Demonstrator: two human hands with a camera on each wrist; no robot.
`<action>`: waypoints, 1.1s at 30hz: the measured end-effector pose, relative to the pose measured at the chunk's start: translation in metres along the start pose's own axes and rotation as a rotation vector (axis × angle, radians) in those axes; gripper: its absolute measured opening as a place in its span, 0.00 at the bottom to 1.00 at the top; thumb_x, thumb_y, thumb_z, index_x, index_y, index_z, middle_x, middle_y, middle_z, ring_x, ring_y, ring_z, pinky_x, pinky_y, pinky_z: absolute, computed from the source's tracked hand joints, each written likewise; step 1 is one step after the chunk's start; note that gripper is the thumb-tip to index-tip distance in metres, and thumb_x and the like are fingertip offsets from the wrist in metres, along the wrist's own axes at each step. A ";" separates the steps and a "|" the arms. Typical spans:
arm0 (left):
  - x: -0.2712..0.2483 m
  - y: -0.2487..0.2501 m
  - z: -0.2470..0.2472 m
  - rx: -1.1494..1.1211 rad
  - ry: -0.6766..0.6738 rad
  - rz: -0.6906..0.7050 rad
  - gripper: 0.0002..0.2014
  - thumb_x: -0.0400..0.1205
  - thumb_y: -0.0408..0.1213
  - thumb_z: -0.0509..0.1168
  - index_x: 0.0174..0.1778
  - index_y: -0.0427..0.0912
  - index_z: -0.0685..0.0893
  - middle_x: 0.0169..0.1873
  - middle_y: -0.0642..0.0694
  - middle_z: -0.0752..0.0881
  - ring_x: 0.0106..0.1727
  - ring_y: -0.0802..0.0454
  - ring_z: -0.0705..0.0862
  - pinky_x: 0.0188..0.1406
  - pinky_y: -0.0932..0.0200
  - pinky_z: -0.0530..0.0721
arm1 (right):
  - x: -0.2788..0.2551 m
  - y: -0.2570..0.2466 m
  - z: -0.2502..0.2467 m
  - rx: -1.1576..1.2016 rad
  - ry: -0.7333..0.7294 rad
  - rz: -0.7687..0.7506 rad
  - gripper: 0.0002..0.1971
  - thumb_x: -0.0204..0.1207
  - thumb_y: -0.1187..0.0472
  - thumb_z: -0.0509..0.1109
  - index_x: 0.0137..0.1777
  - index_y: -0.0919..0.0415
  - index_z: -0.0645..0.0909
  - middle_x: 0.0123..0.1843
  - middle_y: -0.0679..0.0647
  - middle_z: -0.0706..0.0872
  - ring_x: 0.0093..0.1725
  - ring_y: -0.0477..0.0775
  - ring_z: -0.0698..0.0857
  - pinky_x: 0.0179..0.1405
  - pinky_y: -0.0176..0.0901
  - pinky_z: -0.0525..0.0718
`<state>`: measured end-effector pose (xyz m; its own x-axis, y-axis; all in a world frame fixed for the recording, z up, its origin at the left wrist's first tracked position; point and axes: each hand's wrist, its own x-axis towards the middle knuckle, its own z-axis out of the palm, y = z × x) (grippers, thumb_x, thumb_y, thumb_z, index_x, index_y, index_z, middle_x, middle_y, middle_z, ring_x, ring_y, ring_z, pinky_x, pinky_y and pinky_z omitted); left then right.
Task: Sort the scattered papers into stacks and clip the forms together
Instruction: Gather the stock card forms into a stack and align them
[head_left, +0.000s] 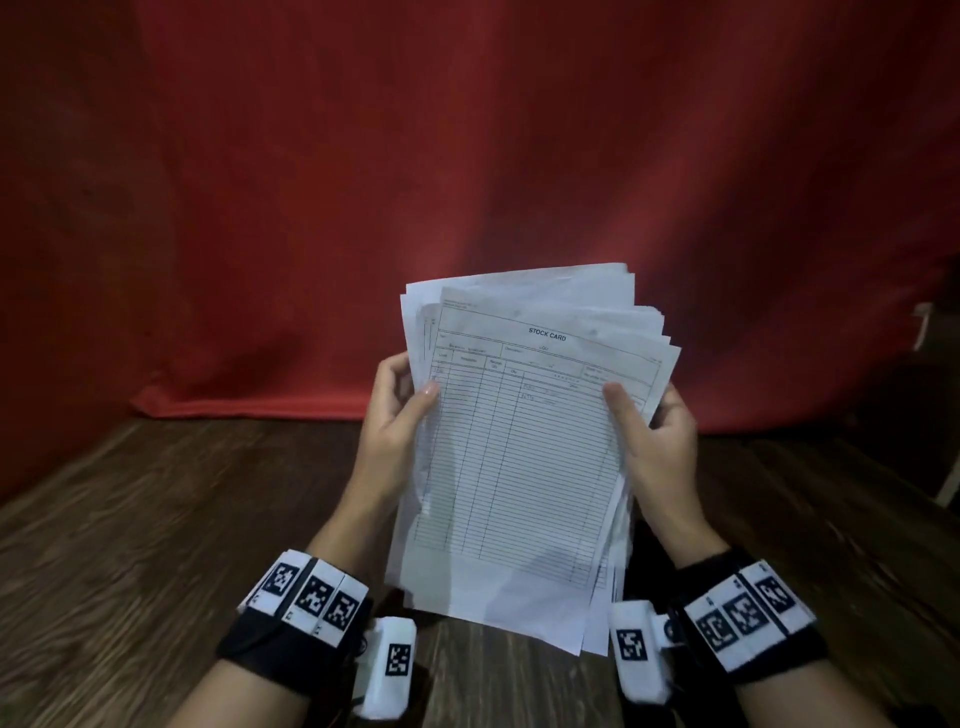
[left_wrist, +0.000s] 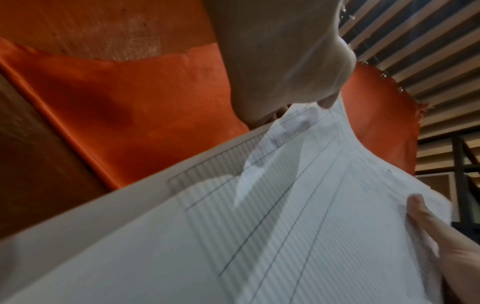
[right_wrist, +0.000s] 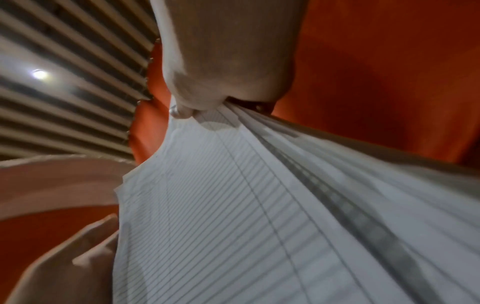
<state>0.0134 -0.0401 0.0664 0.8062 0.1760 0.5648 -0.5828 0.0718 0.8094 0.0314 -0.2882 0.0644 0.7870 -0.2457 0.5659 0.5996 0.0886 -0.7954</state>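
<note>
A thick, uneven stack of white forms (head_left: 524, 447) is held upright above the wooden table, its top sheet headed STOCK CARD. My left hand (head_left: 400, 410) grips the stack's left edge, thumb on the front sheet. My right hand (head_left: 644, 421) grips the right edge, thumb pressed on the front and fingers behind. In the left wrist view the stack of forms (left_wrist: 298, 216) fills the frame below my left hand (left_wrist: 280, 61), with the right hand's thumb (left_wrist: 420, 211) at its far edge. In the right wrist view my right hand (right_wrist: 223, 61) pinches the fanned sheets (right_wrist: 259, 205).
The dark wooden table (head_left: 156, 519) spreads under the hands. A red cloth backdrop (head_left: 467, 156) hangs close behind and drapes onto the table's far edge. A white object (head_left: 924, 322) pokes in at the right edge.
</note>
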 end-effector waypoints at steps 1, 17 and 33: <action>0.001 0.004 0.001 0.009 -0.007 0.022 0.16 0.90 0.35 0.65 0.73 0.38 0.76 0.62 0.52 0.89 0.63 0.56 0.89 0.58 0.59 0.88 | 0.004 -0.006 0.002 -0.081 -0.012 -0.045 0.15 0.74 0.42 0.74 0.57 0.46 0.84 0.51 0.42 0.94 0.53 0.36 0.91 0.48 0.30 0.86; -0.011 -0.007 0.005 -0.118 -0.107 -0.158 0.22 0.83 0.37 0.74 0.73 0.37 0.82 0.64 0.40 0.92 0.65 0.40 0.92 0.61 0.48 0.92 | -0.017 0.025 -0.022 0.156 -0.179 0.232 0.27 0.67 0.44 0.79 0.63 0.58 0.86 0.57 0.51 0.95 0.57 0.52 0.94 0.49 0.40 0.91; -0.003 -0.023 0.009 -0.046 0.015 -0.263 0.11 0.80 0.32 0.77 0.58 0.39 0.92 0.54 0.44 0.96 0.58 0.42 0.95 0.51 0.58 0.92 | -0.029 0.020 0.001 0.040 -0.185 0.359 0.14 0.74 0.56 0.81 0.58 0.60 0.90 0.54 0.56 0.96 0.55 0.57 0.95 0.53 0.48 0.92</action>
<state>0.0247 -0.0510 0.0476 0.9292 0.1600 0.3333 -0.3577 0.1613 0.9198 0.0210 -0.2782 0.0326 0.9582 -0.0142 0.2858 0.2838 0.1756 -0.9427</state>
